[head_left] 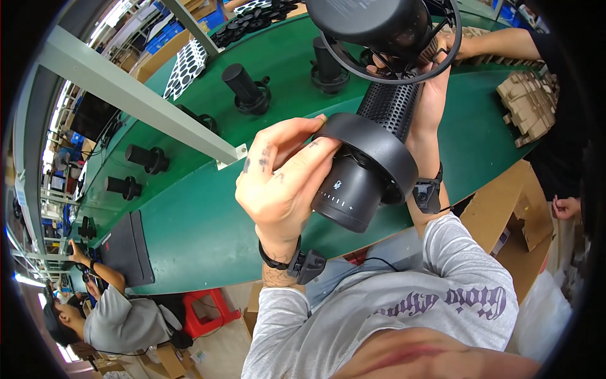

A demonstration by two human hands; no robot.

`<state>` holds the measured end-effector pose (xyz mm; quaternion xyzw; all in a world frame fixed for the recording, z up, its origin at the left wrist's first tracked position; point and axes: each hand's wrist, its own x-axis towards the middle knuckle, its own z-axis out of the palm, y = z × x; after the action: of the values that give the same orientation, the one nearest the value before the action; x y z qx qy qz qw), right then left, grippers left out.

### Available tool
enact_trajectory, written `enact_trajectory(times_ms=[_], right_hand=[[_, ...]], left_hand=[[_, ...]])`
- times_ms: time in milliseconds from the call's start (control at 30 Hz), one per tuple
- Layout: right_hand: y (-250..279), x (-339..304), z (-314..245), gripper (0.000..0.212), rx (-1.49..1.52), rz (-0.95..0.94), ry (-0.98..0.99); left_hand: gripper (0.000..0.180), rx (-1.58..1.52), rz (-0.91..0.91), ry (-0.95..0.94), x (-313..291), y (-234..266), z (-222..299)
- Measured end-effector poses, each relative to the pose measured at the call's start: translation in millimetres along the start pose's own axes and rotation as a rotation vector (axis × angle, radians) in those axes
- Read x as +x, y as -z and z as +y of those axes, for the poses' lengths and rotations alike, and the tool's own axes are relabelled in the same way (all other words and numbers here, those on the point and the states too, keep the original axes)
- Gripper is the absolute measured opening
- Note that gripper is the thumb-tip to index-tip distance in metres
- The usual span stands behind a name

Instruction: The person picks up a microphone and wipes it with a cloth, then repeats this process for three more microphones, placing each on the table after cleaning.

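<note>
A black microphone (388, 104) with a perforated grille lies tilted in front of me, a wide black ring (372, 142) around its body. Its smooth lower end carries a small printed icon and a scale. My left hand (284, 170) pinches that ring between thumb and fingers. At the top, close to the camera, is a larger black cylindrical piece (372, 22) inside a thin ring. My right hand (432, 91) is closed on this piece from behind; most of its fingers are hidden. Whether the two black pieces are joined I cannot tell.
Several similar black microphones (243, 88) stand along the green conveyor (208, 170). A grey metal post (139, 95) crosses at left. Another person's arm (499, 47) reaches in beside moulded pulp trays (527, 104). A seated person (120, 316) works at lower left near a red stool (208, 312).
</note>
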<state>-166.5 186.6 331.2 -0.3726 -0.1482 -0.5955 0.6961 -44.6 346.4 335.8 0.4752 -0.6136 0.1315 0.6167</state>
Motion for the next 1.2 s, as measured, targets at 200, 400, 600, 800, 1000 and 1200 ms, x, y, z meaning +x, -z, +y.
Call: enact_trajectory(times_ms=[200, 400, 600, 800, 1000, 1200], right_hand=[[-9, -5, 3, 0.05, -0.227, 0.244, 0.029], [-12, -7, 4, 0.049, -0.232, 0.218, 0.003], [-10, -8, 9, 0.049, -0.157, 0.184, -0.04], [9, -3, 20, 0.061, -0.033, 0.341, -0.246], [25, -5, 18, 0.05, 0.44, 0.051, -0.247], [19, -8, 31, 0.049, 0.59, 0.017, -0.257]], left_hand=[[0.027, 0.007, -0.021, 0.054, 1, 5, -2], [0.024, 0.007, -0.027, 0.08, -1, 11, -9], [0.026, 0.045, -0.06, 0.052, 1, 17, 1], [0.027, 0.065, -0.063, -0.032, -1, 25, 14], [0.039, 0.114, -0.066, -0.004, -4, 25, 19], [0.037, 0.092, -0.11, -0.024, -5, 26, 18]])
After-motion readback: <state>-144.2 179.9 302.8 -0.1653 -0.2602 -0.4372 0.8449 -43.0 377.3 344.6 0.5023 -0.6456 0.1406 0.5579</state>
